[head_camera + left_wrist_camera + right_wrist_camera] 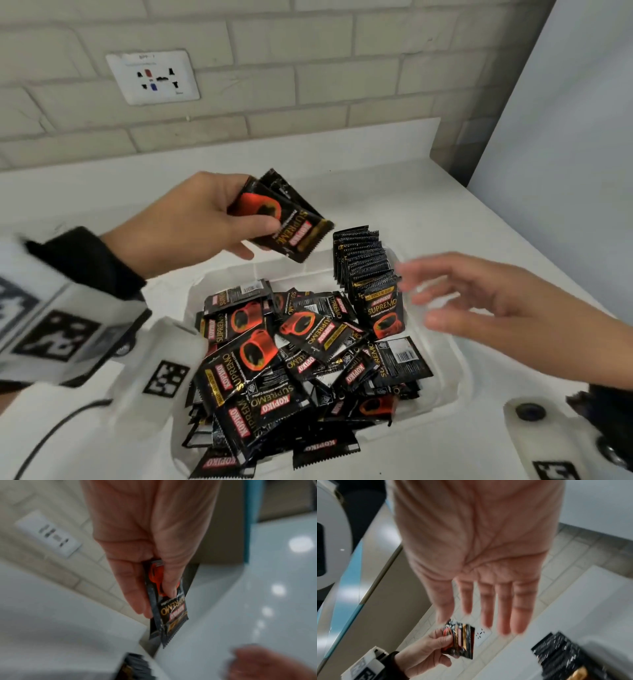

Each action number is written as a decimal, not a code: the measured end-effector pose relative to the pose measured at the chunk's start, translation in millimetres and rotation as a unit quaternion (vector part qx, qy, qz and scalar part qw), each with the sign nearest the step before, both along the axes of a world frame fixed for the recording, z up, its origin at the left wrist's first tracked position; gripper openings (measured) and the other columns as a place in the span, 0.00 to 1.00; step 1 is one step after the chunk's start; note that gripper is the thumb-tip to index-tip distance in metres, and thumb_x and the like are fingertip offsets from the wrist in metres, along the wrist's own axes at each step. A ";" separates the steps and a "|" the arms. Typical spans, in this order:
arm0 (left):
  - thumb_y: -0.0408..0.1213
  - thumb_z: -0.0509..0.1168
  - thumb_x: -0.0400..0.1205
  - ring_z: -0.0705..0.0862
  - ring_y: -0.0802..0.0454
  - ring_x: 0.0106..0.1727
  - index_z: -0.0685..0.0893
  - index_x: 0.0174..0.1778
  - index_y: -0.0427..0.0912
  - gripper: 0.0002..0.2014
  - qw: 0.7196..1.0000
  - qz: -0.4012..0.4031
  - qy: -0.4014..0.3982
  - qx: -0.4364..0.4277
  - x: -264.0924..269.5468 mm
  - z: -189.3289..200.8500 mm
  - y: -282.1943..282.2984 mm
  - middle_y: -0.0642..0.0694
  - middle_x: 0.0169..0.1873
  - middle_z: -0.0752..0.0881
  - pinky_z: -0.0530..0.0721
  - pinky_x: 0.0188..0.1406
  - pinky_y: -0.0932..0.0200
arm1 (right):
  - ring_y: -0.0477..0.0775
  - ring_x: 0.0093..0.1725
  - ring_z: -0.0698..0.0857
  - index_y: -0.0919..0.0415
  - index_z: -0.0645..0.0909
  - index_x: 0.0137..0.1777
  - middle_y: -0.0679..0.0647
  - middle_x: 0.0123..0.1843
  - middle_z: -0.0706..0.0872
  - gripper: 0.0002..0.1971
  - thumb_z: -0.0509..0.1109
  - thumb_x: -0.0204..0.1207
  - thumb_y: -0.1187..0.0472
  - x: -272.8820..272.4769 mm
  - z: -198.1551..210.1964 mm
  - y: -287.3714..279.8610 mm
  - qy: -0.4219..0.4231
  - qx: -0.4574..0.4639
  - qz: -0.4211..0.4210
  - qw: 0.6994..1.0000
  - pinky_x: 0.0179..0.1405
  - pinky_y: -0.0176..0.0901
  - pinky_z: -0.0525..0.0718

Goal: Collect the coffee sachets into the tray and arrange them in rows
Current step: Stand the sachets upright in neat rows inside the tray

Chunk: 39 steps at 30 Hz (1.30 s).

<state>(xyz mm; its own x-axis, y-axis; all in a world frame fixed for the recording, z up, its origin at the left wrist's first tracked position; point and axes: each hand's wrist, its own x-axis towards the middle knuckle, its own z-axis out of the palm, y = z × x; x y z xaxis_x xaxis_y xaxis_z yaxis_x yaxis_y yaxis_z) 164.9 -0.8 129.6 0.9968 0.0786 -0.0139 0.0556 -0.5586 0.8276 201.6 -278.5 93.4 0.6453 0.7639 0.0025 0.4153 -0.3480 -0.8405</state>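
Observation:
A white tray (448, 373) on the counter holds a loose heap of black coffee sachets (291, 356). At its far right stands an upright row of sachets (366, 270), seen edge-on as the row (559, 650) in the right wrist view. My left hand (219, 219) hovers above the tray's far left and pinches a small stack of sachets (284, 219) between thumb and fingers; the same stack (168, 605) shows in the left wrist view and as the stack (460, 641) in the right wrist view. My right hand (459, 294) is empty, fingers spread and blurred, just right of the row.
The tray sits on a white counter (411, 192) against a tiled wall with a wall socket (152, 77). A pale panel (565, 137) rises at the right. White wrist devices with black markers (58, 329) sit near the tray's front corners.

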 end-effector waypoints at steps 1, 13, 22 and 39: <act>0.30 0.68 0.75 0.89 0.58 0.33 0.84 0.45 0.41 0.05 0.999 -0.006 0.018 -0.044 -4.8 1.4 -5.1 0.44 0.36 0.90 0.87 0.32 0.65 | 0.37 0.59 0.81 0.22 0.72 0.59 0.31 0.59 0.81 0.31 0.66 0.52 0.22 1.3 -0.9 5.5 0.011 0.036 -0.020 0.999 0.53 0.34 0.82; 0.60 0.68 0.67 0.85 0.61 0.38 0.81 0.52 0.53 0.21 0.987 -0.092 0.130 -0.010 2.4 -32.5 -35.0 0.58 0.43 0.87 0.82 0.35 0.65 | 0.43 0.36 0.88 0.45 0.77 0.49 0.46 0.36 0.90 0.18 0.72 0.70 0.70 4.6 -23.9 33.6 0.128 0.068 -0.098 0.985 0.40 0.42 0.87; 0.49 0.72 0.74 0.62 0.45 0.78 0.47 0.82 0.48 0.48 0.868 -0.224 0.342 0.281 27.1 -66.4 -40.9 0.46 0.80 0.58 0.61 0.76 0.51 | 0.46 0.29 0.86 0.50 0.83 0.49 0.53 0.36 0.90 0.15 0.76 0.64 0.65 7.1 -24.5 -17.2 0.166 0.116 -0.153 0.967 0.25 0.34 0.82; 0.37 0.78 0.70 0.87 0.43 0.48 0.78 0.66 0.47 0.28 0.861 -0.248 0.391 0.210 48.0 -86.5 -33.8 0.39 0.61 0.82 0.88 0.44 0.57 | 0.48 0.31 0.86 0.34 0.85 0.49 0.55 0.39 0.90 0.34 0.81 0.37 0.31 20.1 -20.8 -32.0 0.160 0.138 -0.121 0.970 0.26 0.32 0.81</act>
